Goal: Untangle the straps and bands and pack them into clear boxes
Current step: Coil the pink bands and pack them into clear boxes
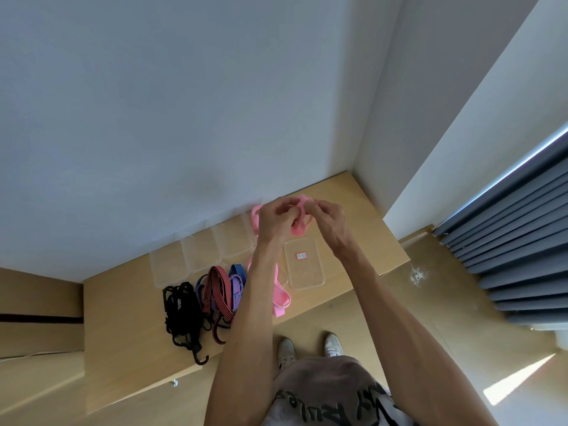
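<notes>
Both my hands are raised above the wooden table (123, 302), working a pink band (281, 295). My left hand (276, 221) grips a looped part of it, and my right hand (327, 218) pinches the loop from the right. The band's tail hangs down behind my left forearm and lies on the table. A clear box with a red-and-white label (304, 262) sits open just below my hands. Left of my forearm lies a tangle of red-striped and blue-purple straps (222, 290) and a black bungee cord with hooks (183, 312).
Three more clear boxes (199, 255) stand in a row along the white wall behind the straps. The table's front edge runs diagonally below the cords; my shoes and the wooden floor show beneath. Grey curtains hang at the right.
</notes>
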Demonstrator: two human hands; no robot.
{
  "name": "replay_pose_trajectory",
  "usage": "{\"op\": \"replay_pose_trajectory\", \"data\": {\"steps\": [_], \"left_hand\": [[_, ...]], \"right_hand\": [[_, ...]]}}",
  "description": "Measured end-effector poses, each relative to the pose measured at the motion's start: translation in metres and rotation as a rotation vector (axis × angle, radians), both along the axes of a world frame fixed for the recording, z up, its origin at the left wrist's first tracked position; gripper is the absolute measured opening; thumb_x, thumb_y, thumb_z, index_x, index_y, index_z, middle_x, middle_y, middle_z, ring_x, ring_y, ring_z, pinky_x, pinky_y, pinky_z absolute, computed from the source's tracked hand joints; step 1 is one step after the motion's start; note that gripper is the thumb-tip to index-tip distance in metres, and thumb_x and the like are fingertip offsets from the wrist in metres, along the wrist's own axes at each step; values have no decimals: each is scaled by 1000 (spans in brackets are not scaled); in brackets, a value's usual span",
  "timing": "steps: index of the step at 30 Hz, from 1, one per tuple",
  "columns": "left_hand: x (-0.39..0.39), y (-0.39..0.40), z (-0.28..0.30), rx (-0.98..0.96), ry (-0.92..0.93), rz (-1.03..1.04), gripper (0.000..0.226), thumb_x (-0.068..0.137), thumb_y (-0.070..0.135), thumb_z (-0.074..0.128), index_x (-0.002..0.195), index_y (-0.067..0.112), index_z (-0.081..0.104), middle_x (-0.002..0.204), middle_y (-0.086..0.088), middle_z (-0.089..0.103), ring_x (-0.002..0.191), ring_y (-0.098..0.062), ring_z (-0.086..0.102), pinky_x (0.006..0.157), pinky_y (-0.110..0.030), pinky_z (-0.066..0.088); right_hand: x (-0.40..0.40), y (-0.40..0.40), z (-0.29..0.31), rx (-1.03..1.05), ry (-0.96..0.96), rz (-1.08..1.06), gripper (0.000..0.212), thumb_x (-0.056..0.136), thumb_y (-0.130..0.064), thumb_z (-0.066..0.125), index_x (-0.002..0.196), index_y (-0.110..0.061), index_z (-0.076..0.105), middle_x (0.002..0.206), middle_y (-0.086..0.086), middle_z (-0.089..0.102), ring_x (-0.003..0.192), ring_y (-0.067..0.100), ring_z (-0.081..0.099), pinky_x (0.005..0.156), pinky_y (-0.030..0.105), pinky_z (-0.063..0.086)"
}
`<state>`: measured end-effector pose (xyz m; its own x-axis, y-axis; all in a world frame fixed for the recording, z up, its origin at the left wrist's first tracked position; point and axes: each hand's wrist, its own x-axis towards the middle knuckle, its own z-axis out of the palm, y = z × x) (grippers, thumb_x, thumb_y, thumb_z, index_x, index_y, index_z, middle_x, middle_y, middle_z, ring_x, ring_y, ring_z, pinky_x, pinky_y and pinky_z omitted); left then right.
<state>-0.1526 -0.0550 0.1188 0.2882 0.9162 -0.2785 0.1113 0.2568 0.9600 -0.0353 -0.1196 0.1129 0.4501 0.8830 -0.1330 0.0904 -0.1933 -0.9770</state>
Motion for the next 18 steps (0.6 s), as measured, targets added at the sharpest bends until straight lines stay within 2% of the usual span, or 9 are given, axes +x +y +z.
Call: {"op": "replay_pose_trajectory", "data": {"steps": [2,4,6,8,10,12,13,16,18], "left_hand": [[0,2,2,57,10,-10,20,86,-1,68,85,16,78,73,-4,73,71,-15,67,69,-30,56],[0,2,7,63,9,21,19,82,-2,68,82,14,79,72,-4,72,68,-14,64,63,-27,53],[2,1,12,-26,-56,100,23,74,-5,66,71,15,77,70,-2,70,64,-13,60,57,-25,49],[6,-1,16,-155,-172,165,24,73,-9,60,69,11,72,72,-5,68,65,-16,59,56,-26,47],[7,-2,17,-257,-298,175,26,77,-11,50,70,7,67,73,-8,64,68,-19,59,58,-27,47],[4,-1,16,-321,-404,164,29,81,-8,42,67,8,63,69,-6,60,67,-19,57,59,-27,46],[2,1,16,-351,-469,172,31,83,-7,38,66,8,60,65,-4,57,64,-18,55,58,-27,45],[-7,9,14,-441,-638,239,28,88,-3,32,77,9,55,59,0,49,55,-14,43,55,-26,39],[-11,13,15,-449,-606,246,26,89,0,36,85,11,60,66,0,53,59,-12,47,59,-25,39]], "right_hand": [[0,2,5,38,-12,20,36,98,-26,55,77,-1,68,76,13,66,69,19,51,62,33,40],[2,2,7,97,-29,-31,36,92,-18,49,79,13,60,79,27,58,70,24,45,61,34,35],[3,3,8,127,-9,-77,37,87,-16,43,84,17,58,80,30,55,69,29,42,60,39,34],[1,1,8,139,79,-95,35,90,-10,41,97,11,68,92,29,65,77,36,53,67,40,44],[0,0,7,129,174,-90,35,93,-6,39,102,3,72,98,25,69,86,32,60,74,43,51],[1,-1,2,108,255,-102,32,95,-8,39,87,2,69,90,20,69,84,28,62,75,44,56],[2,-3,-1,96,296,-122,31,97,-10,40,79,0,64,85,16,67,81,25,63,73,40,58],[8,-8,-12,46,439,-218,31,101,-10,38,86,-2,64,98,15,74,90,28,72,78,38,59],[11,-12,-21,2,486,-265,31,100,-10,36,87,-3,63,103,18,74,90,27,72,79,38,57]]}}
